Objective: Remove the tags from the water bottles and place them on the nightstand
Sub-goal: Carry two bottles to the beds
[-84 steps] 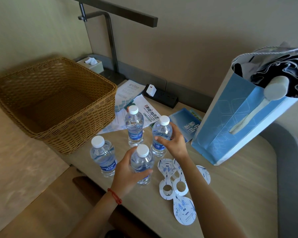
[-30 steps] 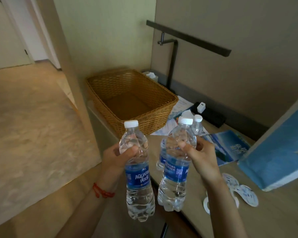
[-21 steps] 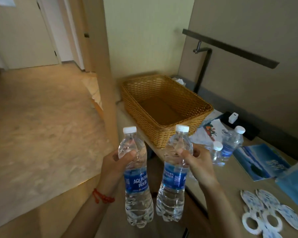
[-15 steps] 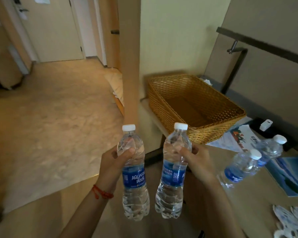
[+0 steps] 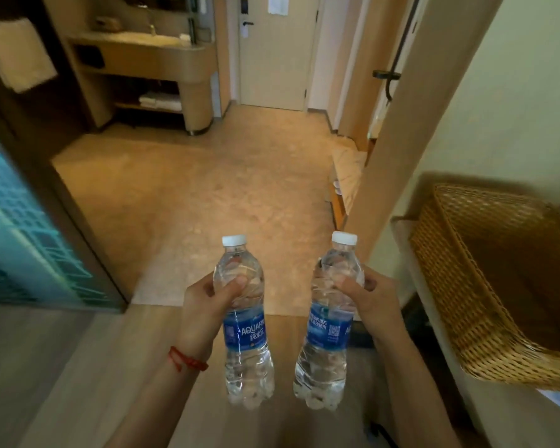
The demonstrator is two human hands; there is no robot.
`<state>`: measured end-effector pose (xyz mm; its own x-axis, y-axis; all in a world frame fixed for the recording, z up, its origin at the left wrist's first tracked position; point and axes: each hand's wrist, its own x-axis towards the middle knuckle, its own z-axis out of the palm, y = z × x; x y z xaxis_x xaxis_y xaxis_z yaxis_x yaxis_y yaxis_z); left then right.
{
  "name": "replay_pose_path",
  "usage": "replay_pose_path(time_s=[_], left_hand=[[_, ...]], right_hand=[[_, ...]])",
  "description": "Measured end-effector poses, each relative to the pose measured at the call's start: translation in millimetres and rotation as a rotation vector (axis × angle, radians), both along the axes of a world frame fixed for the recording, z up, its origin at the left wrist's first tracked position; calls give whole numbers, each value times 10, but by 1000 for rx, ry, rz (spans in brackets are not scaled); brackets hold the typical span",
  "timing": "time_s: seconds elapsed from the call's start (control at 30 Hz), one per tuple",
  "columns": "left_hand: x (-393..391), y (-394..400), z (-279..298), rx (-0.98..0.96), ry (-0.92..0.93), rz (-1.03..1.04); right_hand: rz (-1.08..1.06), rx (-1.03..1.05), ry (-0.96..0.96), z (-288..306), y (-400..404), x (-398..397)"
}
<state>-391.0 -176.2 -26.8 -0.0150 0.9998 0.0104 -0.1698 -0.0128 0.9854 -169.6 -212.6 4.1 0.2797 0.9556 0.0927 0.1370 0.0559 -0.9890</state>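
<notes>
Bottles: we hold one upright in each of our hands, left (image 5: pixel 207 305) on one (image 5: pixel 244 321), right (image 5: pixel 374 305) on the other (image 5: pixel 328 321) (no tags on them). We've turned from the table toward the hallway, so the carry to the nightstand seems underway.

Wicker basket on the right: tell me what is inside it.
The brown woven wicker basket shows only its bare woven floor and inner walls; nothing lies in the part that is visible. The frame edge cuts off its right end, and the near wall hides the closest strip of the floor.
</notes>
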Motion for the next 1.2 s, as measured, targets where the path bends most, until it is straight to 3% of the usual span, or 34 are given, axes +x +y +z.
replay_pose_path(time_s=[0.6,0.9,1.2], left_hand=[[-476,-298,66,36,37,766],[-650,-971,6,-9,45,1133],[-1079,-1958,17,7,7,1430]], right_hand=[[726,-9,51,48,1436,-776],[1077,-43,56,-28,1360,-1631],[1410,-43,31,-72,665,-2676]])
